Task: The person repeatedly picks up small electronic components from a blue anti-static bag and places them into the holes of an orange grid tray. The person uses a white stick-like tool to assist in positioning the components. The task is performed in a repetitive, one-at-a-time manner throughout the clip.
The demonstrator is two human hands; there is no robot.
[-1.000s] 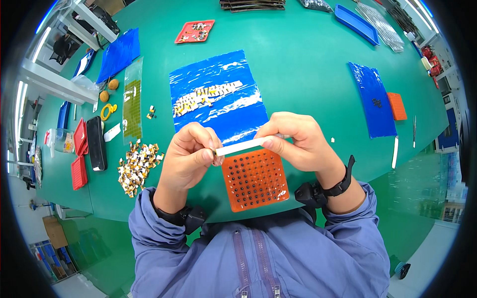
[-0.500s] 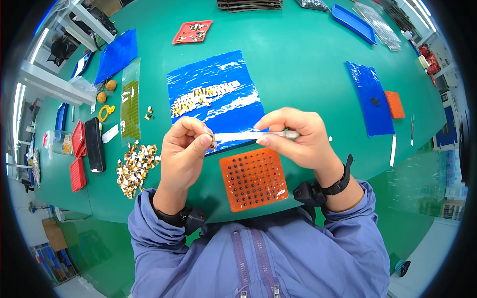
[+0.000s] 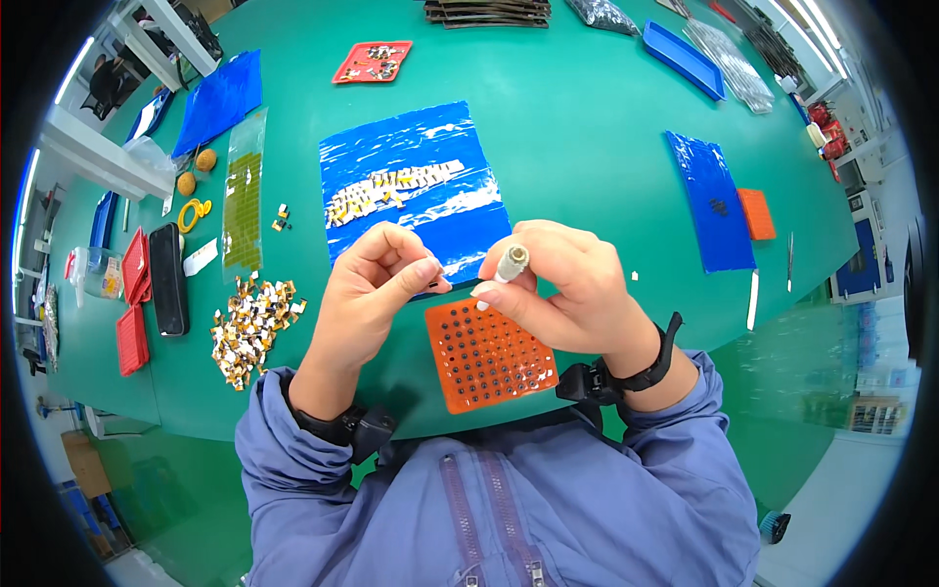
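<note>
Green bench (image 3: pixel 587 147) carried everything, and the work sat at its near edge, just above the person's chest. Going from the left: a black case (image 3: pixel 168 279) and red trays (image 3: pixel 132 303) lay far left, then a loose heap of small gold-and-white parts (image 3: pixel 249 318), then a blue sheet (image 3: pixel 416 191) bearing a row of the same kind of parts.

Left hand (image 3: pixel 377 289) was nearly closed, thumb and forefinger pinched together at the tips; something very small may have been between them, but it was too small to tell. That pinch hovered above the upper left corner of the orange grid tray (image 3: pixel 489 354), not touching it.

Right hand (image 3: pixel 567 293) was curled around a short grey metal tool (image 3: pixel 513 261), its round end turned up toward the camera, held between thumb and first fingers. The two hands were near each other, fingertips just apart.

To do this well, I judged, the pinch needed to stay light so a tiny part would not flick away, both hands should work low over the tray so a drop lands there, and the tool wanted to be lined up squarely before any pressing.

Further right lay a second blue sheet (image 3: pixel 709 196) with a small orange tray (image 3: pixel 755 213) beside it.
</note>
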